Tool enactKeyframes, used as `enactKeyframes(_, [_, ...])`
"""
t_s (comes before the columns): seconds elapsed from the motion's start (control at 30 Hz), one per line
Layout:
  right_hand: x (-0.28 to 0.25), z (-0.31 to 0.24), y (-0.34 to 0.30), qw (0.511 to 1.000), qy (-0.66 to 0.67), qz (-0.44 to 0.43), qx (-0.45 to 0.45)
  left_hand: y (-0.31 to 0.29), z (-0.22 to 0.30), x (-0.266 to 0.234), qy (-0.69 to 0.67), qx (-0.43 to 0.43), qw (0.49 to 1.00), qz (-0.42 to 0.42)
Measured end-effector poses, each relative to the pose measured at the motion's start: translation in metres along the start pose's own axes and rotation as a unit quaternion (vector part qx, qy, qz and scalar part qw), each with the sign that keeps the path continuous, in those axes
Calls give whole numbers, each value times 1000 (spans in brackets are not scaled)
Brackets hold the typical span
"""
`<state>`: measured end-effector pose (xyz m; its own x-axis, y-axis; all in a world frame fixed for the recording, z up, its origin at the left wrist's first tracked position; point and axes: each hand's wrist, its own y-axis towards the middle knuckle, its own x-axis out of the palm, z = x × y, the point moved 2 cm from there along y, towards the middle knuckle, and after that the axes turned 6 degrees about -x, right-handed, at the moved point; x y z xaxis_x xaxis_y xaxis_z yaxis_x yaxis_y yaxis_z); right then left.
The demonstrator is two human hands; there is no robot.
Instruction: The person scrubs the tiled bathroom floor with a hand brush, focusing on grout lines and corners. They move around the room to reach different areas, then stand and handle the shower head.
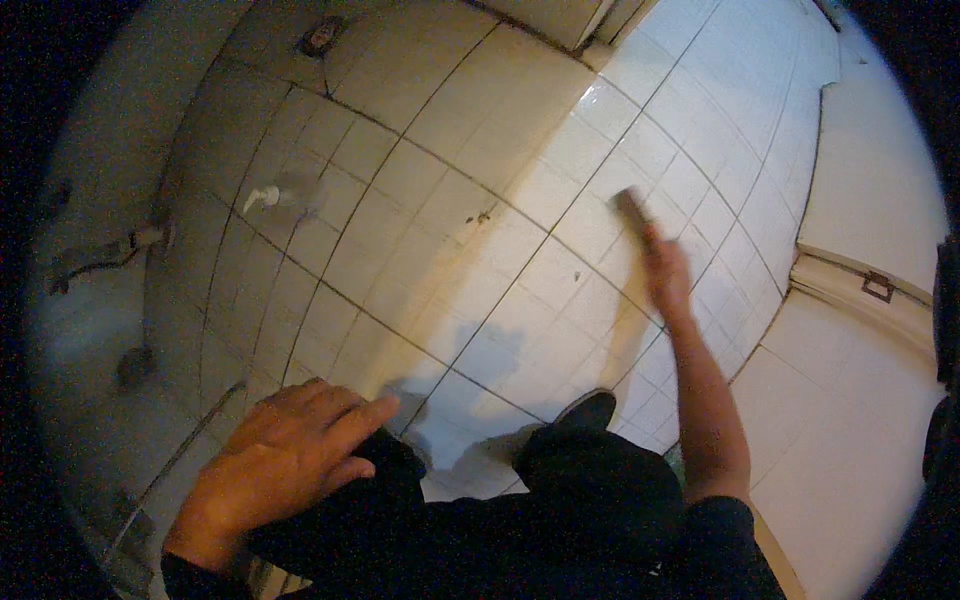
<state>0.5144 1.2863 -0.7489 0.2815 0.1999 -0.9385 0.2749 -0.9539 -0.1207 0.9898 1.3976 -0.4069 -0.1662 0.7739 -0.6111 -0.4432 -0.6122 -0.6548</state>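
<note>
Lying over the knee in black cloth [398, 468] at eight o'clock, the bare left hand [290, 455] is the nearest thing we see; its fingers are loosely extended, the thumb a little apart, with nothing in their grasp. Whether it bears weight on the knee we cannot tell. Between four and five o'clock we make out the dark, rounded toe of a shoe [590, 408] on the floor of pale square tiles with dark joints [520, 320].

Farther out, toward two o'clock, the bare right hand [668, 275] has its fingers wrapped round the near end of a dark brown, narrow, oblong tool [630, 208], perhaps a brush. Blur hides its face and the exact finger placing, and we cannot tell whether it touches the tiles. We judge it light and stiff, hardly fragile, though likely slippery if wet; the firmest hold should be round the near end, fingers closed on its sides, leaving the far end free.

Beyond, at twelve o'clock, we see small dark scraps [480, 217] on the floor. At ten o'clock stands or lies a clear bottle with a white pump head [265, 196]; its posture is hard to read. Farthest, at eleven o'clock, we notice a dark, roundish fitting [322, 38], perhaps a drain.
</note>
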Motion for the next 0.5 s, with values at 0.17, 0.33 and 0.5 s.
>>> enactKeyframes(0.17, [28,-59,10,992,-5,30,-120,-3,-7,1,-19,2,1000,-12])
enactKeyframes(0.33, [-2,-41,47,992,-57,-61,-92,-5,-19,4,-34,7,999,3])
enactKeyframes(0.5, [29,-6,51,989,-67,39,-124,-2,-22,5,-48,8,996,-70])
